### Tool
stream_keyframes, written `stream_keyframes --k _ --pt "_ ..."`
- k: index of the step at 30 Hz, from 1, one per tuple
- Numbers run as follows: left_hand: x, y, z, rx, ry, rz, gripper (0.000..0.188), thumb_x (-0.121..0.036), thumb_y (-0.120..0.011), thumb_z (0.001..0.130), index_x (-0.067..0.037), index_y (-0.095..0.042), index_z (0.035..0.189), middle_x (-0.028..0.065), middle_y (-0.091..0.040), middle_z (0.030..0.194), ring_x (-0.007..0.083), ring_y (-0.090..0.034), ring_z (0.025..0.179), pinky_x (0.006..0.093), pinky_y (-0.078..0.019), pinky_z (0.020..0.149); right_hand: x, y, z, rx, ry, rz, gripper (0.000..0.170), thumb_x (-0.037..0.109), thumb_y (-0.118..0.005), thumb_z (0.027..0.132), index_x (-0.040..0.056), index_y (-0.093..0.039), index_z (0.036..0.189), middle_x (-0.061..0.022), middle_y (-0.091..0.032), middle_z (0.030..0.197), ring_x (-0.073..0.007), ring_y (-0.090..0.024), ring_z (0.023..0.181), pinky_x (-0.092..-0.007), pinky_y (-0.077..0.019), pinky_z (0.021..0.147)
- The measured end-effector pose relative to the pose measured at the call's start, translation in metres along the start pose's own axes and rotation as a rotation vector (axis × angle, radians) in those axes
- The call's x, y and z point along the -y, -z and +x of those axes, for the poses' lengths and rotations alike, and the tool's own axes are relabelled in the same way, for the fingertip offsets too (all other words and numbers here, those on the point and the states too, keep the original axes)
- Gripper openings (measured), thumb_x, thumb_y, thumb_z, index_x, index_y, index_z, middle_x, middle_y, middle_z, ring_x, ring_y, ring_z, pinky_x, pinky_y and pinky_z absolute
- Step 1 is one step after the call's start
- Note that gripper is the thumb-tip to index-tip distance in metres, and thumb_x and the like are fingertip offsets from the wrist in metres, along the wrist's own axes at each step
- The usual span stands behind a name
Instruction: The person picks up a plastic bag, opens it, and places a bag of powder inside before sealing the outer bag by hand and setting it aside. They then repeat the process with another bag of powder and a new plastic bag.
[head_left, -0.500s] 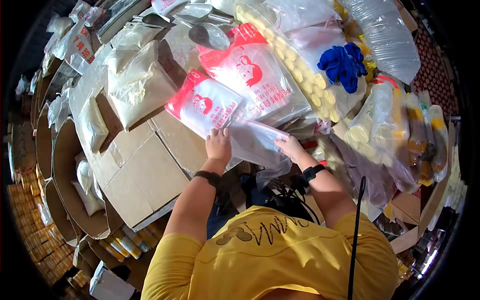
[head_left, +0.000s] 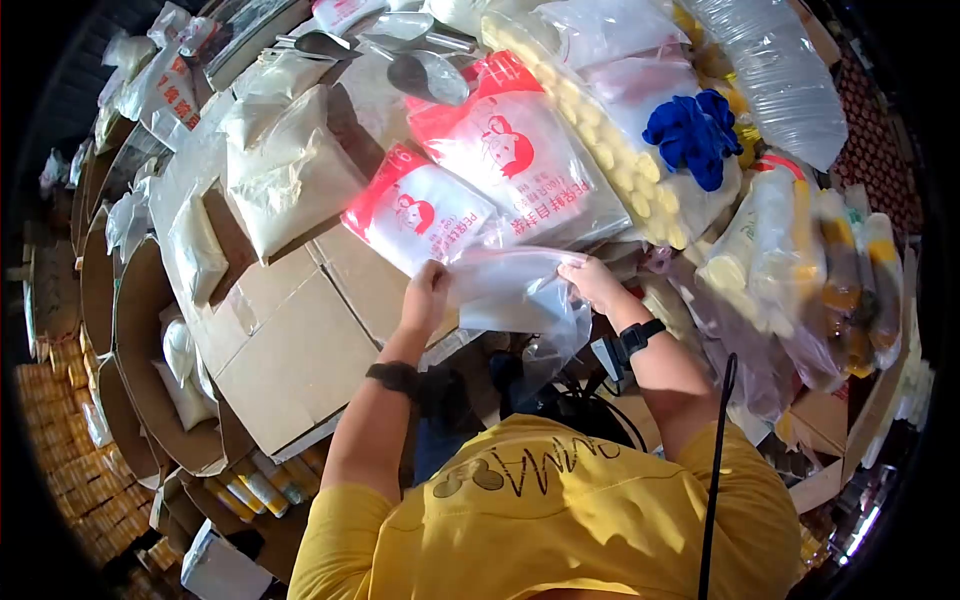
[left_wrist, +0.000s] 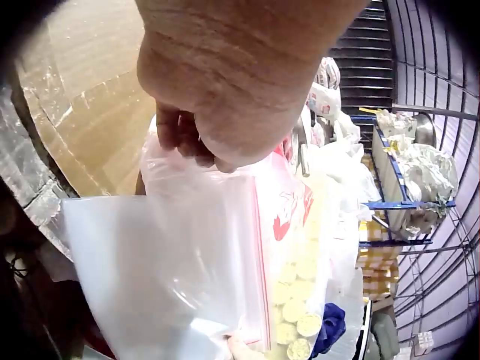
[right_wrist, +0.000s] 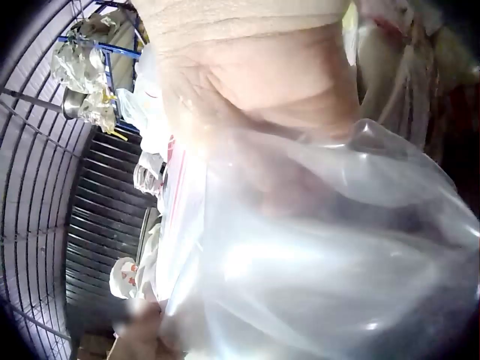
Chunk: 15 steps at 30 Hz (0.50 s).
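A clear zip-lock bag (head_left: 520, 290) is stretched between both hands in the head view, its mouth edge toward the packs. My left hand (head_left: 428, 290) grips its left end with curled fingers. At its upper right corner my right hand (head_left: 592, 283) pinches the film. In the left wrist view, a red zip line runs down the bag (left_wrist: 202, 255), and a flat whitish sheet (left_wrist: 105, 240) shows with it. Loose film of the bag (right_wrist: 322, 255) covers the right fingers in the right wrist view. Just beyond lies a smaller red-and-white pack of zip-lock bags (head_left: 420, 215).
A larger pack of bags (head_left: 530, 160) lies behind, with metal scoops (head_left: 428, 78) above it. Bags of white powder (head_left: 285, 180) rest on cardboard (head_left: 290, 350) at left. Pale yellow rolls (head_left: 590, 140), a blue cloth (head_left: 692, 138) and filled plastic bags (head_left: 780, 250) crowd the right.
The left hand has gone from lying on the bag beside the small pack to gripping the bag's left end. The bag is now spread wider between the hands.
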<state>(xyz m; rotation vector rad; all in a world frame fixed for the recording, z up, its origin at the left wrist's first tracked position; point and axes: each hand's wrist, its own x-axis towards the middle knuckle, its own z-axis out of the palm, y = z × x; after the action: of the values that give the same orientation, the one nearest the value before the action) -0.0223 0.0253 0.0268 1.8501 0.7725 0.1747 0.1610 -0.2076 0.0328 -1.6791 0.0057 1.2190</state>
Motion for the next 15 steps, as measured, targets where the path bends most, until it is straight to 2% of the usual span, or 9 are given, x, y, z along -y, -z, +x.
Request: stream_keyframes --k 1,3,5,9,11,14,15 --pt "-0.001 0.001 -0.003 -0.012 -0.030 0.000 0.012 -0.013 -0.056 0.081 -0.002 -0.053 0.085 0.0148 -0.056 0.071 0.0257 -0.054 0.065 0.0343 -0.0434 0.063 0.001 0.000 0.004 -0.025 -0.015 0.009 0.017 0.017 -0.055 0.084 0.0061 -0.060 0.097 0.0018 -0.057 0.077 -0.0079 -0.050 0.060 -0.0250 -0.0424 0.050" --pt "-0.001 0.001 -0.004 -0.017 -0.070 0.056 0.012 -0.013 -0.056 0.081 -0.002 -0.053 0.085 0.0160 -0.056 0.073 0.0284 -0.055 0.067 0.0356 -0.0433 0.064 0.000 0.000 0.010 -0.040 -0.087 0.025 0.018 0.019 -0.055 0.084 0.0093 -0.060 0.098 0.0014 -0.057 0.084 -0.0115 -0.053 0.069 -0.0277 -0.0432 0.058" --pt "-0.005 0.000 -0.005 0.012 -0.052 0.095 0.009 -0.011 -0.055 0.080 -0.003 -0.053 0.084 0.0171 -0.056 0.077 0.0338 -0.055 0.073 0.0385 -0.0434 0.065 -0.003 -0.002 0.012 -0.003 -0.138 0.002 0.019 0.019 -0.055 0.084 0.0098 -0.059 0.100 0.0002 -0.058 0.086 -0.0132 -0.054 0.068 -0.0281 -0.0435 0.058" --pt "-0.017 -0.004 -0.005 -0.048 -0.281 0.266 0.007 -0.010 -0.054 0.079 -0.005 -0.051 0.082 0.0164 -0.056 0.079 0.0365 -0.054 0.077 0.0423 -0.0431 0.065 0.001 -0.017 0.022 0.045 -0.137 -0.030 0.020 0.017 -0.055 0.083 0.0062 -0.058 0.100 -0.0034 -0.058 0.084 -0.0162 -0.054 0.065 -0.0321 -0.0454 0.052" --pt "-0.014 -0.002 -0.003 -0.073 -0.246 0.251 0.007 -0.010 -0.054 0.079 -0.005 -0.051 0.082 0.0161 -0.056 0.080 0.0361 -0.054 0.077 0.0424 -0.0430 0.065 0.005 -0.022 0.025 0.061 -0.096 -0.081 0.020 0.017 -0.055 0.083 0.0034 -0.058 0.098 -0.0048 -0.058 0.079 -0.0160 -0.054 0.062 -0.0318 -0.0458 0.051" --pt "-0.010 0.002 -0.006 -0.076 -0.202 0.233 0.007 -0.010 -0.054 0.080 -0.005 -0.051 0.082 0.0162 -0.056 0.080 0.0357 -0.054 0.078 0.0427 -0.0430 0.065 0.014 -0.008 0.030 0.013 -0.119 -0.029 0.017 0.017 -0.054 0.084 0.0046 -0.058 0.095 -0.0051 -0.058 0.075 -0.0164 -0.056 0.060 -0.0326 -0.0473 0.051" --pt "-0.010 0.002 -0.007 -0.071 -0.190 0.227 0.006 -0.010 -0.054 0.080 -0.005 -0.051 0.082 0.0163 -0.056 0.081 0.0356 -0.054 0.079 0.0428 -0.0430 0.066 0.017 -0.008 0.031 -0.043 -0.160 0.187 0.015 0.018 -0.052 0.084 0.0059 -0.058 0.092 -0.0052 -0.059 0.072 -0.0168 -0.057 0.059 -0.0338 -0.0490 0.050"
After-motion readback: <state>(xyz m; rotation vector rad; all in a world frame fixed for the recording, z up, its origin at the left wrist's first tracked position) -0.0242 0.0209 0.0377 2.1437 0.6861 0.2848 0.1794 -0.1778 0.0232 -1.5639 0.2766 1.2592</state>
